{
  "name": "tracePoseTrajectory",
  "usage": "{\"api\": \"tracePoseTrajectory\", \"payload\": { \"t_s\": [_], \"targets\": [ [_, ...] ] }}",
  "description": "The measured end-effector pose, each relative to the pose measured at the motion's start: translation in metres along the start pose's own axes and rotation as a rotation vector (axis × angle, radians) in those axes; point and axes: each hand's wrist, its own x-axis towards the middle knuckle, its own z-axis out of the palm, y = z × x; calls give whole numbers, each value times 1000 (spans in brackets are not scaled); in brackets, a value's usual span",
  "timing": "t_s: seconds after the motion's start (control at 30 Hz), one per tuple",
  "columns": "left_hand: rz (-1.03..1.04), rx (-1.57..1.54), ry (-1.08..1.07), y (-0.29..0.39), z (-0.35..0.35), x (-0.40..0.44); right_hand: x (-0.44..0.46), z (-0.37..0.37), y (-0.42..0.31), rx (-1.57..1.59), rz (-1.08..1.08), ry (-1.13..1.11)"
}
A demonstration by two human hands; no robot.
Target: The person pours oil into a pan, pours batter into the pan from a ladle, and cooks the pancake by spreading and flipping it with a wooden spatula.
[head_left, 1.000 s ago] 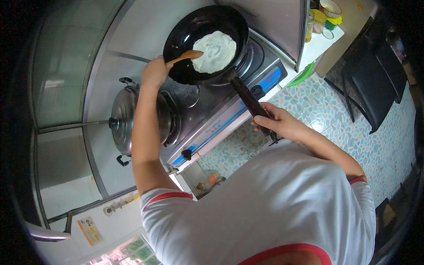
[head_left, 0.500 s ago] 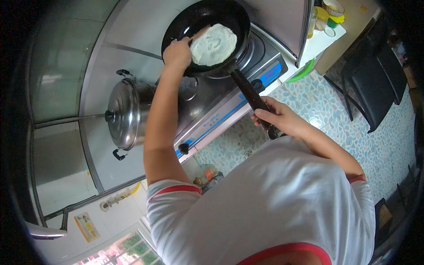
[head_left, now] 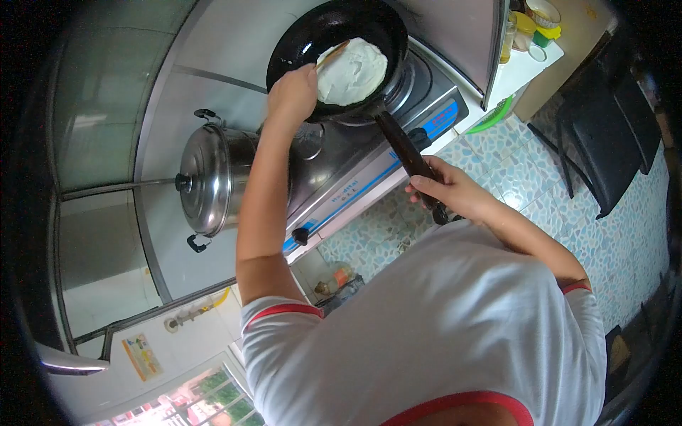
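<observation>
A black wok (head_left: 291,50) sits on the gas stove (head_left: 320,188) and holds a round, white, soft-looking pancake (head_left: 359,74). My left hand (head_left: 293,96) is closed around a wooden spatula (head_left: 332,53). The spatula's tip lies over the pancake's upper left edge; its grip end is hidden in my fingers. My right hand (head_left: 451,186) is wrapped round the wok's long dark handle (head_left: 403,145), near the handle's end.
Left of the stove stands a lidded steel pot (head_left: 206,181) with black handles. Jars and a bowl (head_left: 543,12) sit on a white counter at the upper right. A black chair (head_left: 604,135) stands on the tiled floor at the right.
The spatula has slid slightly further over the pancake's upper left edge, and my left hand has turned a little. My right hand stays on the handle. The whole view has shifted slightly.
</observation>
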Motion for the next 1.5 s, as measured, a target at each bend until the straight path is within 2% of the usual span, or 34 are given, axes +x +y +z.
{"api": "tracePoseTrajectory", "payload": {
  "t_s": [0.13, 0.17, 0.23, 0.33, 0.43, 0.63, 0.67, 0.8, 0.9, 1.03, 1.13, 1.23, 1.27, 1.37, 1.43, 1.5],
  "targets": [
    [-117, 77, -8, 9, 41, 33, 2, -1, 3, 6, -17, -16],
    [-104, 130, -80, 17, 44, 32, 2, 0, 3, 9, -25, -4],
    [-40, 111, -89, 33, 42, 13, 0, 0, 2, 16, -41, 22],
    [18, 140, -191, 48, 8, -26, 1, -1, 4, -17, -21, 22],
    [54, 170, -243, 24, -12, -47, 0, -1, -1, -29, -26, -8],
    [-142, 165, -96, -23, -26, -36, 1, -2, 0, -24, -5, -27],
    [-103, 182, -33, -27, -17, -33, 1, -2, 0, -27, 1, -20],
    [-34, 255, -119, -15, 15, -37, 1, -3, -3, -45, 1, -19],
    [22, 219, -225, 24, -3, -57, -1, -3, -4, -27, 7, -8],
    [109, 96, -171, 37, -26, -45, 0, -2, -2, -15, -8, -22],
    [181, -59, -17, 16, -6, -17, -2, 1, -6, -14, 15, 14],
    [111, -111, -121, -12, 8, -5, -2, -1, -2, -18, 25, 22],
    [169, -157, -153, -34, 15, -3, -3, -1, -1, -18, 20, 17],
    [105, -236, -358, -76, -1, -7, -3, -1, -1, -21, 12, 9],
    [97, -278, -351, -124, 4, 1, -4, 0, -3, -32, 26, 14],
    [77, -217, -296, -133, -1, 8, -4, 0, -2, -25, 13, 16]
  ]
}}
